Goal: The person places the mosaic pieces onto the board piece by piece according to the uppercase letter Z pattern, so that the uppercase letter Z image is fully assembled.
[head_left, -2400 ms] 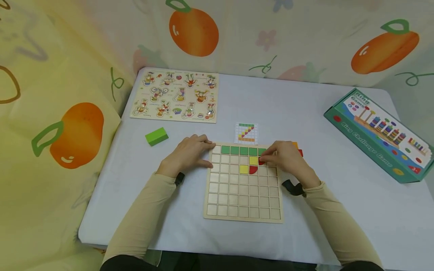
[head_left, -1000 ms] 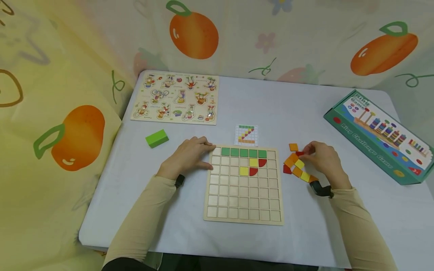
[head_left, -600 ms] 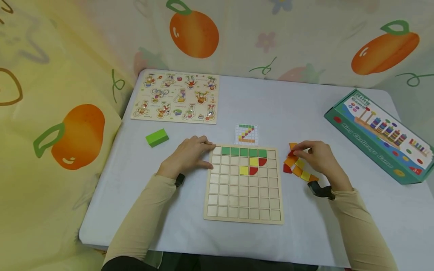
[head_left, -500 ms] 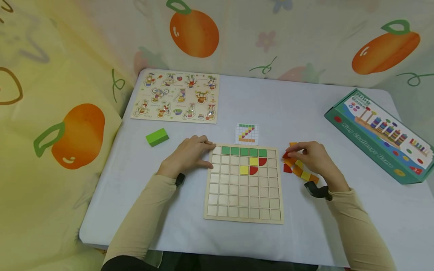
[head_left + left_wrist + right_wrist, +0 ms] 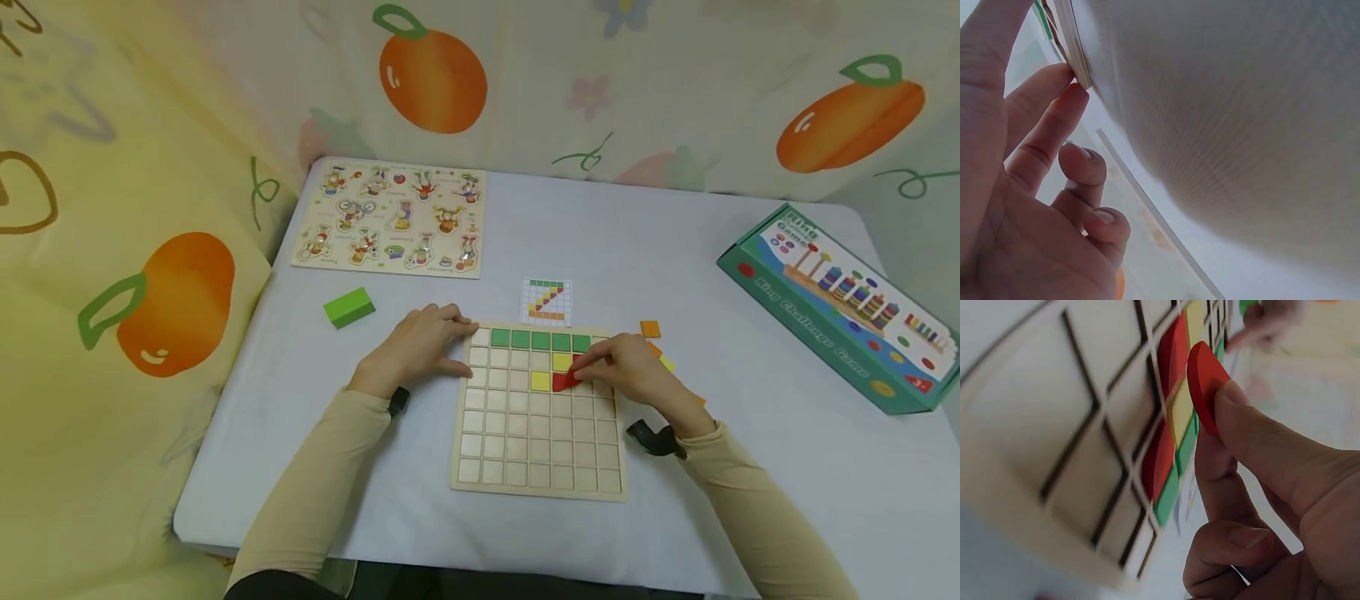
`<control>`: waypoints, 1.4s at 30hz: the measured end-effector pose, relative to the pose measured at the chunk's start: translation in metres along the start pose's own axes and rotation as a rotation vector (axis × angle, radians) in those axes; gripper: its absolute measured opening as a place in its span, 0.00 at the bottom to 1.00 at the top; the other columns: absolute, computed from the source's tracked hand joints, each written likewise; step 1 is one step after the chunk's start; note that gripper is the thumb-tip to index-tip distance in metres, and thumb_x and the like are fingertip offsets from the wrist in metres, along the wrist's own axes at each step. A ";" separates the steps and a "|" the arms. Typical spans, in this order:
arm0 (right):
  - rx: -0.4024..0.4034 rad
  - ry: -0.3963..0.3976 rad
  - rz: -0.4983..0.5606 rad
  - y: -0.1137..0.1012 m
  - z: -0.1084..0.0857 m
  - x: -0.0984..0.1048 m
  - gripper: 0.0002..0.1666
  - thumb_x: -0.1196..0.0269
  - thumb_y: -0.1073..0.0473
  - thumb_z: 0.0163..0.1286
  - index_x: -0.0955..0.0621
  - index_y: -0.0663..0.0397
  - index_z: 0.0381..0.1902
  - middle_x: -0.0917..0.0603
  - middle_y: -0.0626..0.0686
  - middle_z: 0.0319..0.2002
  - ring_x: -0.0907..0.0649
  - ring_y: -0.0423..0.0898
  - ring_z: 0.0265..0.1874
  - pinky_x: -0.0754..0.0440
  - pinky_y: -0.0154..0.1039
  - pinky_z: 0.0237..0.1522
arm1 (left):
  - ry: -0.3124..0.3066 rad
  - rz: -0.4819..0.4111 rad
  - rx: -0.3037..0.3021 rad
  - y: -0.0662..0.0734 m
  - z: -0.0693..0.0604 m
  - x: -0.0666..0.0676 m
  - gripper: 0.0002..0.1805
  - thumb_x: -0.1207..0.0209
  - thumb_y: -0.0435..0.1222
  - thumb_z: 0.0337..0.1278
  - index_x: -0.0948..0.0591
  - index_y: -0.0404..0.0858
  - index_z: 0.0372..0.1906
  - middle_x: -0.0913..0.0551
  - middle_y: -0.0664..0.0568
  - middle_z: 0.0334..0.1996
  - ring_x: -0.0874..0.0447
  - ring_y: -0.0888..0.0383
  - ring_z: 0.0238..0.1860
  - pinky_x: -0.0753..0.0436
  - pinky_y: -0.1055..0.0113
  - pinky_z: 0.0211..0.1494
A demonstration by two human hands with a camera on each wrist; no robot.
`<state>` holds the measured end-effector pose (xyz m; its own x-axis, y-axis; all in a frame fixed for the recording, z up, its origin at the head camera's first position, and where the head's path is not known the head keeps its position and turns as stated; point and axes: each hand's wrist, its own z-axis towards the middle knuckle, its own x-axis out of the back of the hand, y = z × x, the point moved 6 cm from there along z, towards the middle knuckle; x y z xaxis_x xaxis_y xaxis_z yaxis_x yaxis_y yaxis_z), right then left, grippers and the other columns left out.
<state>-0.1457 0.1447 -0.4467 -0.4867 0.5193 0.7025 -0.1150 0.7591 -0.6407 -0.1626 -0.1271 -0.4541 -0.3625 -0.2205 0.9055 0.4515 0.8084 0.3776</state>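
Red piece between thumb and fingers of the right hand

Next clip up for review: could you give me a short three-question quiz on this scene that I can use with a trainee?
1. True or false: the red piece pinched by the right hand lies flat in a cell of the grid board.
2. Multiple choice: what is the left hand touching?
a) the light green block
b) the left edge of the grid board
c) the animal puzzle
3. Count: how many green tiles sit in the top row of the grid board?

Key:
1. False; it is held at a tilt, not laid in a cell.
2. b
3. Five
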 end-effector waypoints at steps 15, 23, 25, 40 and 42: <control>0.096 -0.143 -0.088 -0.038 0.008 -0.038 0.06 0.26 0.58 0.64 0.07 0.52 0.37 0.07 0.50 0.35 0.19 0.42 0.35 0.27 0.32 0.36 | 0.008 0.005 -0.006 0.002 -0.001 0.000 0.41 0.26 0.55 0.49 0.20 0.43 0.68 0.17 0.50 0.63 0.20 0.46 0.58 0.20 0.50 0.57; 0.120 -0.101 -0.251 -0.052 0.008 -0.044 0.03 0.24 0.56 0.61 0.06 0.46 0.32 0.07 0.45 0.34 0.18 0.40 0.34 0.25 0.32 0.35 | 0.009 -0.002 -0.008 0.002 -0.001 0.000 0.41 0.25 0.55 0.49 0.20 0.42 0.68 0.17 0.49 0.63 0.20 0.46 0.57 0.20 0.51 0.57; 0.140 -0.068 -0.275 -0.054 0.008 -0.045 0.03 0.23 0.56 0.60 0.06 0.47 0.31 0.08 0.45 0.34 0.18 0.40 0.33 0.25 0.31 0.34 | 0.006 -0.008 -0.001 0.001 -0.001 0.000 0.41 0.25 0.55 0.49 0.20 0.42 0.68 0.17 0.49 0.63 0.20 0.46 0.58 0.20 0.51 0.57; 0.209 0.046 -0.286 -0.052 0.000 -0.039 0.05 0.22 0.53 0.58 0.06 0.47 0.29 0.08 0.44 0.29 0.19 0.36 0.26 0.30 0.31 0.33 | 0.018 0.000 -0.004 0.001 -0.001 -0.001 0.41 0.26 0.54 0.49 0.20 0.42 0.69 0.17 0.49 0.62 0.19 0.46 0.58 0.20 0.50 0.58; 0.212 0.071 -0.263 -0.049 -0.001 -0.033 0.05 0.22 0.54 0.59 0.06 0.48 0.30 0.07 0.45 0.30 0.16 0.38 0.28 0.29 0.30 0.33 | 0.018 0.002 -0.002 0.001 -0.002 -0.001 0.41 0.26 0.54 0.49 0.20 0.42 0.69 0.17 0.49 0.62 0.19 0.46 0.58 0.20 0.50 0.58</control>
<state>-0.1233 0.0909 -0.4386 -0.3557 0.3487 0.8671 -0.4095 0.7759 -0.4800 -0.1605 -0.1271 -0.4543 -0.3467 -0.2285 0.9097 0.4537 0.8080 0.3759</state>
